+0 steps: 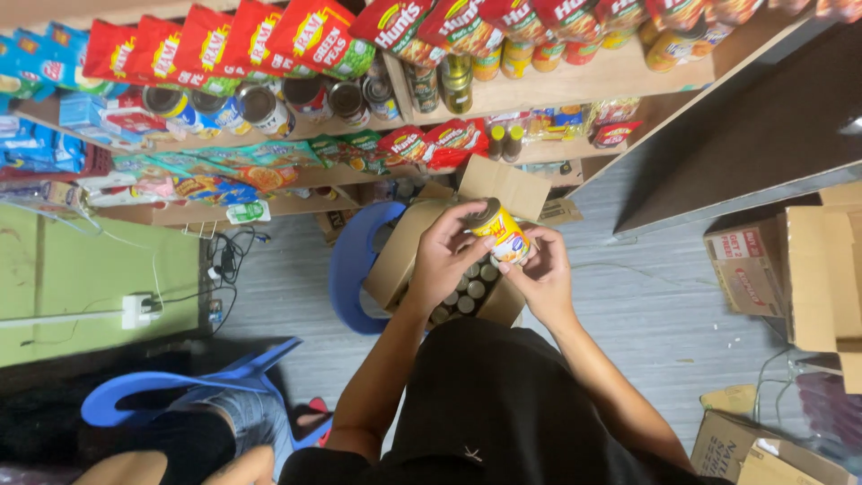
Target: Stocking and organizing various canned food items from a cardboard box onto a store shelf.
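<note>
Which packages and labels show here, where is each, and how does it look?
Yellow-labelled tin can: held in left hand and right hand.
Open brown cardboard box: under the hands, holding cans.
Red pouches: top shelf.
Brown red-printed carton: floor, right.

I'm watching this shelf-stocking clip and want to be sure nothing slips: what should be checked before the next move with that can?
1. Both hands on the yellow can: ok, left hand and right hand wrap it.
2. Can clear of the open carton: ok, held above it.
3. More cans in the carton: ok, tops visible.
4. Free space on the wooden shelves: cannot tell.
5. Blue chair under the carton steady: cannot tell.
</note>
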